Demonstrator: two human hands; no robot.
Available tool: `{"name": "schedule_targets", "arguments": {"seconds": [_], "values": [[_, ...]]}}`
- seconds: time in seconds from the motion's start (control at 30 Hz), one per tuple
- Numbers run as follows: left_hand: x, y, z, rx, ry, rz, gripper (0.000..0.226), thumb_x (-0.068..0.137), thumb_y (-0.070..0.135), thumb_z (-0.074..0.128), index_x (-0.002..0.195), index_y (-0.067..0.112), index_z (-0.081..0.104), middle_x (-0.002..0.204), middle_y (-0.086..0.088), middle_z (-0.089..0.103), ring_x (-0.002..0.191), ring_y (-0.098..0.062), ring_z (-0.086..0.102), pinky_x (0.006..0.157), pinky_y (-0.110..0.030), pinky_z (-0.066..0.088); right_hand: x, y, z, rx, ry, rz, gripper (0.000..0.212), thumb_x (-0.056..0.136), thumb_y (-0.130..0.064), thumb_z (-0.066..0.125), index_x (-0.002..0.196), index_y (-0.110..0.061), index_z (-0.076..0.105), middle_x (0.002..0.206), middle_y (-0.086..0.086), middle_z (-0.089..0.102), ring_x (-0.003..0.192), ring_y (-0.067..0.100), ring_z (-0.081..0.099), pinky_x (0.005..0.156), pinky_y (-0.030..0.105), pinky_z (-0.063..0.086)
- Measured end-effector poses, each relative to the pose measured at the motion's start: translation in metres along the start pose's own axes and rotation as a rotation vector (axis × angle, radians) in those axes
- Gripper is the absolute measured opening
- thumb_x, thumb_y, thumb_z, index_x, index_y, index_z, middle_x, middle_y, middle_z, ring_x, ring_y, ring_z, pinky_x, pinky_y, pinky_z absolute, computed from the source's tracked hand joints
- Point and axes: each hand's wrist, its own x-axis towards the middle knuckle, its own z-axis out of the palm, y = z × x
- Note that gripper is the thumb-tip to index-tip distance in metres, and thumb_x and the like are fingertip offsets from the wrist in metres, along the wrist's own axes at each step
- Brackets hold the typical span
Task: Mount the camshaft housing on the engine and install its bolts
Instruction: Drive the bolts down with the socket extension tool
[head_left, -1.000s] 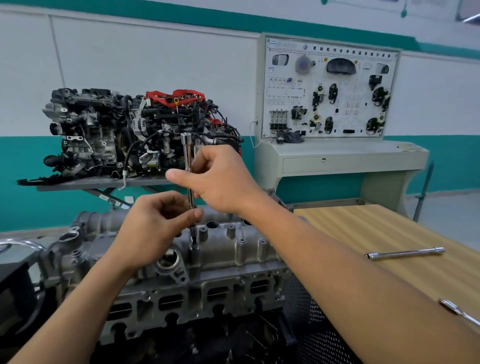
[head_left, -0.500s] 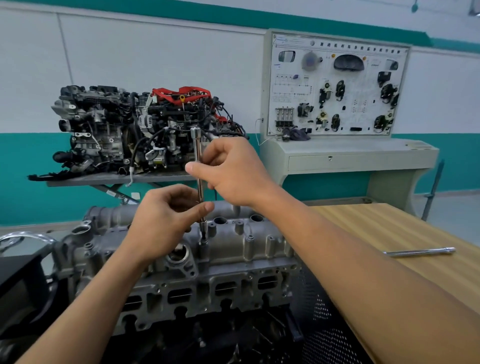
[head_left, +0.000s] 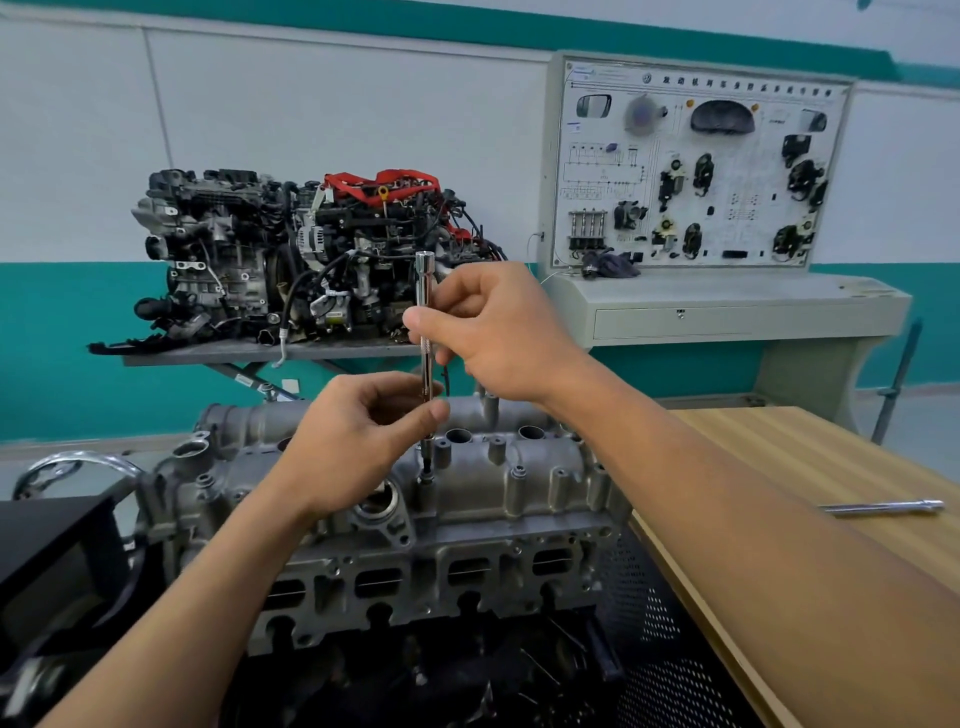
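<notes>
Camshaft housing (head_left: 519, 493): seated, threading likely.
Change: your right hand (head_left: 504, 332) re-pinched extension bar (head_left: 424, 286); left hand (head_left: 358, 447) pinches lower.

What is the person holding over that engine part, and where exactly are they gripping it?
A slim metal socket driver, upright over the camshaft housing. The right hand pinches its shaft near the middle; the left hand pinches it lower down.
</notes>
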Motion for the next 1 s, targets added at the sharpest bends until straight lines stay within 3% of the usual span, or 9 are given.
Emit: {"name": "schedule_targets", "arguments": {"seconds": [0.07, 0.17, 0.33, 0.43, 0.53, 0.63, 0.77, 0.9, 1.0], "values": [[0.000, 0.000, 0.003, 0.033, 0.098, 0.020, 0.011, 0.079, 0.030, 0.079, 0.087, 0.023, 0.074, 0.076, 0.010, 0.077, 0.069, 0.000, 0.072, 0.060, -0.011, 0.052, 0.001, 0.003, 0.000, -0.051, 0.077, 0.000, 0.026, 0.081, -0.025, 0.080, 0.065, -0.018, 0.060, 0.056, 0.001, 0.066, 0.048, 0.010, 0.058, 0.053, 0.030, 0.053], [0.000, -0.003, 0.005, 0.101, 0.164, 0.057, 0.008, 0.082, 0.022, 0.079, 0.076, 0.019, 0.075, 0.069, 0.008, 0.075, 0.058, 0.000, 0.067, 0.055, -0.011, 0.050, 0.000, 0.005, -0.001, -0.065, 0.077, 0.018, 0.026, 0.080, -0.033, 0.080, 0.066, -0.019, 0.063, 0.056, -0.006, 0.063, 0.050, 0.008, 0.056, 0.054, 0.027, 0.049], [-0.001, -0.005, -0.001, 0.157, 0.030, 0.039, 0.016, 0.095, 0.018, 0.064, 0.090, 0.030, 0.073, 0.083, 0.015, 0.078, 0.076, 0.003, 0.071, 0.063, -0.010, 0.050, -0.003, 0.000, -0.006, 0.065, -0.152, 0.045, 0.012, 0.097, -0.013, 0.059, 0.097, -0.007, 0.069, 0.088, 0.005, 0.075, 0.059, 0.013, 0.063, 0.046, 0.013, 0.044], [0.000, -0.003, -0.001, 0.175, -0.007, 0.042, 0.017, 0.097, 0.021, 0.062, 0.092, 0.034, 0.072, 0.086, 0.016, 0.078, 0.078, 0.001, 0.071, 0.064, -0.012, 0.051, -0.003, 0.002, -0.002, 0.071, -0.111, 0.033, 0.013, 0.095, -0.008, 0.062, 0.092, 0.004, 0.068, 0.083, 0.010, 0.076, 0.056, 0.014, 0.061, 0.044, 0.012, 0.042], [0.000, -0.004, 0.003, 0.133, 0.089, 0.037, 0.003, 0.085, 0.027, 0.076, 0.087, 0.025, 0.075, 0.077, 0.012, 0.077, 0.069, 0.000, 0.072, 0.059, -0.009, 0.051, -0.003, 0.006, 0.004, -0.003, 0.029, -0.007, 0.024, 0.083, -0.017, 0.079, 0.074, -0.002, 0.063, 0.067, 0.018, 0.069, 0.048, 0.011, 0.054, 0.045, 0.022, 0.044], [-0.001, -0.004, 0.005, 0.170, 0.173, 0.058, 0.010, 0.080, 0.026, 0.080, 0.074, 0.021, 0.075, 0.067, 0.010, 0.074, 0.055, 0.001, 0.066, 0.053, -0.009, 0.049, -0.003, 0.008, 0.003, -0.072, 0.054, -0.011, 0.031, 0.078, -0.028, 0.082, 0.072, -0.006, 0.063, 0.071, 0.017, 0.068, 0.055, 0.014, 0.055, 0.057, 0.037, 0.053], [-0.001, -0.001, 0.002, 0.203, 0.068, 0.050, 0.010, 0.092, 0.019, 0.069, 0.087, 0.025, 0.075, 0.076, 0.017, 0.076, 0.062, 0.005, 0.067, 0.060, -0.010, 0.050, -0.003, 0.003, -0.002, 0.001, -0.108, 0.008, 0.013, 0.092, -0.021, 0.068, 0.092, -0.008, 0.070, 0.087, 0.012, 0.074, 0.056, 0.007, 0.058, 0.054, 0.020, 0.049], [0.001, -0.001, -0.005, 0.239, -0.089, 0.033, 0.017, 0.098, 0.019, 0.059, 0.098, 0.028, 0.073, 0.090, 0.017, 0.077, 0.083, -0.013, 0.073, 0.073, -0.033, 0.058, -0.005, 0.002, -0.002, 0.054, -0.160, -0.007, 0.013, 0.096, -0.007, 0.058, 0.093, 0.000, 0.069, 0.086, 0.007, 0.076, 0.051, 0.010, 0.058, 0.043, 0.011, 0.041], [0.001, -0.001, 0.000, 0.168, -0.029, 0.056, 0.006, 0.090, 0.028, 0.069, 0.091, 0.032, 0.073, 0.084, 0.019, 0.077, 0.077, -0.001, 0.072, 0.065, -0.013, 0.053, -0.004, 0.007, 0.003, 0.023, -0.024, -0.022, 0.017, 0.087, -0.013, 0.075, 0.074, -0.007, 0.065, 0.064, 0.006, 0.070, 0.049, 0.012, 0.058, 0.046, 0.023, 0.048]]}}
